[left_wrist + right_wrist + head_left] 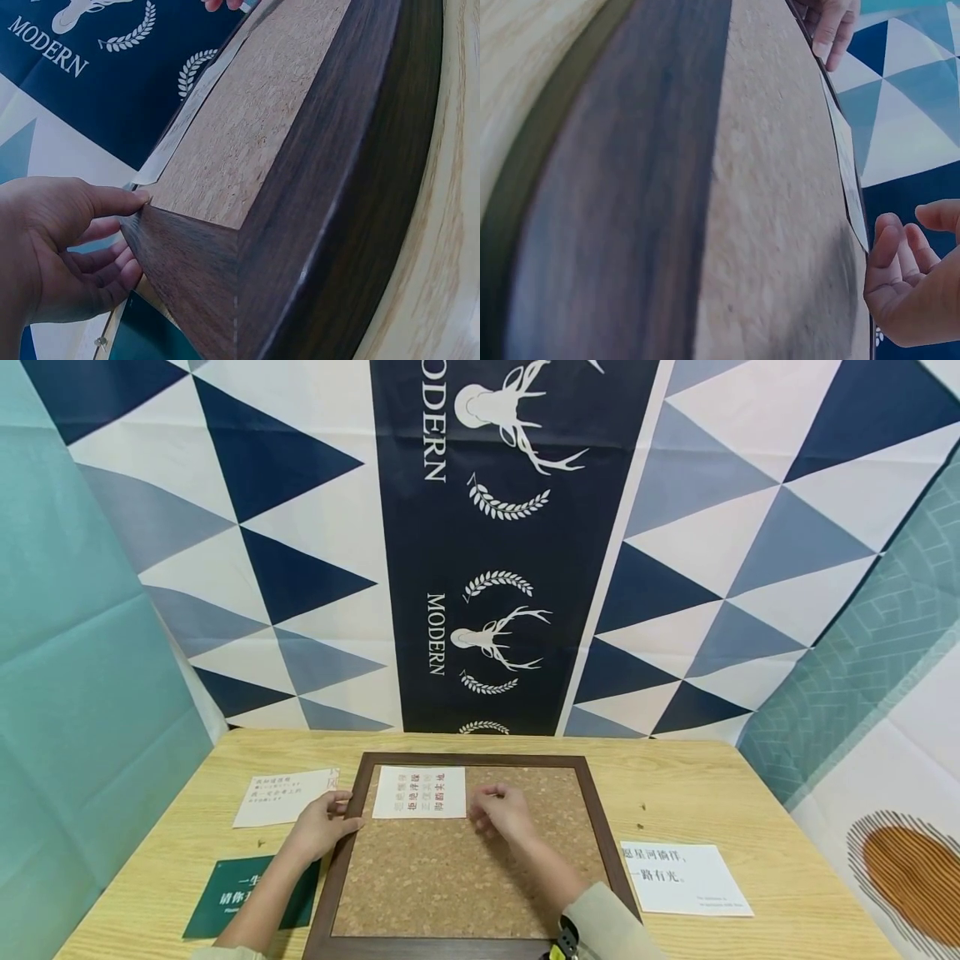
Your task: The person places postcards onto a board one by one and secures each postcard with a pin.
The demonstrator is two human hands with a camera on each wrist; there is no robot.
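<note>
The right hand [504, 814] holds nothing, its fingers loosely bent just beside the right edge of the card [420, 792] on the board [442, 881]. The left hand [318, 827] grips the board's left rim, its forearm [264, 897] partly hiding the green card [213, 910]. The board's near rim is cut off.

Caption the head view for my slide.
Left hand gripping the framed corkboard, right hand beside the white card lying on it.

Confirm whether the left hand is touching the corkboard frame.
Touching. The left wrist view shows the left hand at the brown corkboard frame, its thumb resting on the frame's edge.
</note>
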